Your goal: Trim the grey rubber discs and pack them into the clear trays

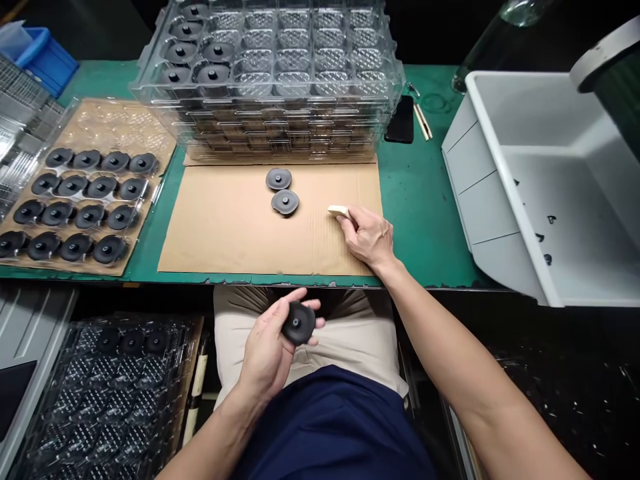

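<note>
My left hand (270, 340) is over my lap, fingers curled round a black round rubber-like part (299, 323) with a small stub in its middle. My right hand (369, 235) rests at the right side of the cardboard sheet (225, 227), closed on a small cream-coloured tool (339, 211). Only the tool's rounded end sticks out; the rest is hidden in the fingers. Two more black parts lie one behind the other on the cardboard, the farther one (279, 179) close to the nearer one (285, 202).
A stack of clear plastic trays (270, 107) stands behind the cardboard. At left, another clear tray (107, 123) carries rows of black parts. A grey bin (493, 153) with small black scraps is at right. A phone (400, 120) lies beside the stack. More trays (107, 400) sit low at left.
</note>
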`<state>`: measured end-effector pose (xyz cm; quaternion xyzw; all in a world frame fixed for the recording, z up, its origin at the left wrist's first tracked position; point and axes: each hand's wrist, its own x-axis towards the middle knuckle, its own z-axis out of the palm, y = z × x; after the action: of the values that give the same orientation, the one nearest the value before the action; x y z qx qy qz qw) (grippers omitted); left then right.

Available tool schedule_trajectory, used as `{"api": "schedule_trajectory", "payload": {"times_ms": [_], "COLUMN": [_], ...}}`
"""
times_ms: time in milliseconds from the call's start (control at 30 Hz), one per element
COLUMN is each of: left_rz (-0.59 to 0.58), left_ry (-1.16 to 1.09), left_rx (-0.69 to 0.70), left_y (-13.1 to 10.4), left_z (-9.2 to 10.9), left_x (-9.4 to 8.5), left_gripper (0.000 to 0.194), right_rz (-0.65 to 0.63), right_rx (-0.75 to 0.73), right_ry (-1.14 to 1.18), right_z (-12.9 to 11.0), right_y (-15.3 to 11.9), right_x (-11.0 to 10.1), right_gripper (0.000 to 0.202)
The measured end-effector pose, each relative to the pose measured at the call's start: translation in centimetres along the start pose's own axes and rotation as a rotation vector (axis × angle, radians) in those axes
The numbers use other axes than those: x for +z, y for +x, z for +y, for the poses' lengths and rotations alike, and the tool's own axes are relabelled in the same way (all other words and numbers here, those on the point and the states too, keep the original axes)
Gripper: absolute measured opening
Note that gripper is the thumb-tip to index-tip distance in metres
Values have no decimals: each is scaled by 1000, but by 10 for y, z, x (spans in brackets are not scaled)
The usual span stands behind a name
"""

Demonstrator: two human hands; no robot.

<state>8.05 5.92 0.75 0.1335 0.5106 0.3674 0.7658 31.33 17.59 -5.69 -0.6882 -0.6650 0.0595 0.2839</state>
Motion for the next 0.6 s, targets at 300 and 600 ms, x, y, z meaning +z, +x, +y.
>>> {"api": "schedule_trajectory", "payload": {"times_ms": [300,600], "left_rz": [-84,-67], "left_ry": [-292,-269], "left_rx": [-41,-26], "left_y": [-16,-21], "left_z": [19,19], "left_x": [10,8], "left_gripper": [50,48], "right_rz": [23,39], "right_rx": [-7,-5], "right_ry": [-16,-22], "right_z": [2,-1], "right_y": [0,0], "right_x": [3,1], "right_gripper": [25,27]}}
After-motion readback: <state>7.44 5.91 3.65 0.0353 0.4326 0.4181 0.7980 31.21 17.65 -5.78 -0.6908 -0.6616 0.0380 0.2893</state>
